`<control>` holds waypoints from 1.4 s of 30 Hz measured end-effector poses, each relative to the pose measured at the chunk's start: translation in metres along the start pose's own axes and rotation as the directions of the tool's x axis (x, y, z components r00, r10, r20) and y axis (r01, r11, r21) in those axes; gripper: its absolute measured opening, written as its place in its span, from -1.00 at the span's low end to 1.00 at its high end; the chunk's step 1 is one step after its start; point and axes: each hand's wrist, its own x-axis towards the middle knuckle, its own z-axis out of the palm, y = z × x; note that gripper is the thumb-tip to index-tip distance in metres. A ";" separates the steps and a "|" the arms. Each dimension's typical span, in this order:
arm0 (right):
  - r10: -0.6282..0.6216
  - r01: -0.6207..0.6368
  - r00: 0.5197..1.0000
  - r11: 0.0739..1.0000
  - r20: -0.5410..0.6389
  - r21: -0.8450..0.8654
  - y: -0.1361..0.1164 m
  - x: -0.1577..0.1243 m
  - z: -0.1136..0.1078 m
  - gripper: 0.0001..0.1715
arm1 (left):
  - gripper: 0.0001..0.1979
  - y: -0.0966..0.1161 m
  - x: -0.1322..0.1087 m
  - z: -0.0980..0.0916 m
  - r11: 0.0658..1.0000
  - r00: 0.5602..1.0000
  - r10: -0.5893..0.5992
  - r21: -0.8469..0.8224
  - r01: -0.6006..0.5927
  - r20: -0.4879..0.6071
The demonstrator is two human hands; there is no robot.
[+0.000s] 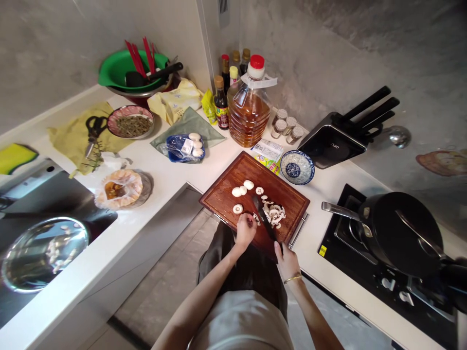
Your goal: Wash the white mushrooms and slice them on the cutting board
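Observation:
A brown wooden cutting board (222, 189) lies at the counter corner in front of me. My right hand (287, 262) is closed around the handle of a dark-bladed kitchen knife (265, 217), whose blade reaches over the board. Left of the blade, my left hand (245, 229) has its fingers curled on a mushroom (256, 218), mostly hidden by them. To the right of the blade is a pile of sliced mushrooms (275, 214). Several whole mushrooms (237, 191) sit further back on the board, and one (238, 209) rests just beyond my left hand.
A patterned bowl (297, 167) and a knife block (332, 141) stand behind the board's right side. Right is a stove with a black lidded pot (403, 233). A big oil jug (249, 112) stands behind. Leftward are a mushroom tray (178, 148), scissors (95, 129) and a metal basin (22, 257).

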 end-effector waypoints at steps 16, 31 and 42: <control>-0.102 0.099 0.994 0.993 -0.044 -0.066 -0.011 -0.034 -0.004 -0.29 | -0.91 0.002 -0.002 0.000 0.989 0.999 -0.045 -0.137 0.048 0.023; -0.026 0.025 1.000 0.991 -0.009 -0.132 -0.011 -0.026 0.004 -0.28 | -0.93 0.007 -0.002 -0.004 0.988 0.997 -0.057 -0.141 0.065 0.061; 0.047 -0.030 0.997 0.967 0.059 -0.254 -0.017 -0.012 0.018 -0.34 | -0.90 0.007 0.000 -0.003 0.996 0.994 -0.023 -0.086 0.032 0.104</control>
